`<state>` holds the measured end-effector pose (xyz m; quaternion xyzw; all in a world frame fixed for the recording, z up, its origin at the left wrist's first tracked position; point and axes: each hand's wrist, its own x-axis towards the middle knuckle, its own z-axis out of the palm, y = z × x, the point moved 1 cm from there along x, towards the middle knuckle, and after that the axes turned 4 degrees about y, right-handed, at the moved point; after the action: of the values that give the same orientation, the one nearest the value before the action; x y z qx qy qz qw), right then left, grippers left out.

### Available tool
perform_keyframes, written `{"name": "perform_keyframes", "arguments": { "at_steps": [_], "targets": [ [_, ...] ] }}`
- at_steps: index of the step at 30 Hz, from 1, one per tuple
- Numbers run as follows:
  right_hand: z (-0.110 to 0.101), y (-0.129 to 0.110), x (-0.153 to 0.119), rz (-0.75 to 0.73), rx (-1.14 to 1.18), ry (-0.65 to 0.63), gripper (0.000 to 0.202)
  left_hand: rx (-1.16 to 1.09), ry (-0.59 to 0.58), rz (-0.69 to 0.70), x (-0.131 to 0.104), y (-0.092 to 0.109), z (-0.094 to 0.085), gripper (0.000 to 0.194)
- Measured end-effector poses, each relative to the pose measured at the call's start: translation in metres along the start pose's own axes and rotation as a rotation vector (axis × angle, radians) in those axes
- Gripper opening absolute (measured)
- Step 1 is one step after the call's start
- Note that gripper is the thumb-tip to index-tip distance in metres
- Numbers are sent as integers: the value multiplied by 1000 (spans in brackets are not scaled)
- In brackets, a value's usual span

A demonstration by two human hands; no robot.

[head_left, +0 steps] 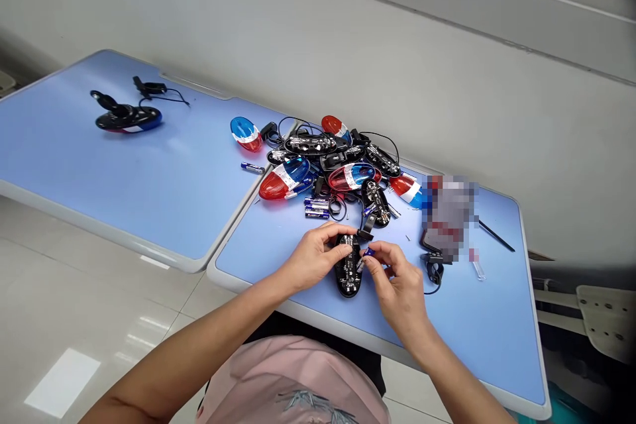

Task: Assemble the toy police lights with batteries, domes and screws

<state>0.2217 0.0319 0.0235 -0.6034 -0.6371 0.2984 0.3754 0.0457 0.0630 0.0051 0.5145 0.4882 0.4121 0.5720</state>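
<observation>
A black oval light base (348,281) with its circuit board facing up lies on the near table, its cover off. My left hand (314,257) is closed on the base's upper part, thumb across the board. In my right hand (400,281) a blue battery (368,252) is pinched between thumb and fingers at the base's right side. A black clip (366,232) sits just beyond the base. Farther back are several blue batteries (317,208) side by side, and another opened base (376,202).
Red-and-blue covers (285,180) and black bases with cables are heaped at the table's back. One battery (252,167) lies at the seam of the two tables. A whole light (130,119) rests on the left table. To the right are a blurred-out item (447,218) and a black rod (495,236).
</observation>
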Motion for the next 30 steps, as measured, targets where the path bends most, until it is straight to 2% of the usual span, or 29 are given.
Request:
{"name": "perform_keyframes", "arguments": {
  "at_steps": [5,10,20,30],
  "targets": [
    [6,0,-2,-15,10,43,17,7,24,25,0,1,0,28],
    [11,4,-7,-70,-46,160,20,20,26,23,-1,2,1,29],
    [9,-6,-11,-272,-302,129,15,-19,83,31,-6,-2,9,28],
    [24,-8,-20,-356,-412,278,16,-32,136,47,-10,-2,11,28]
  ]
}}
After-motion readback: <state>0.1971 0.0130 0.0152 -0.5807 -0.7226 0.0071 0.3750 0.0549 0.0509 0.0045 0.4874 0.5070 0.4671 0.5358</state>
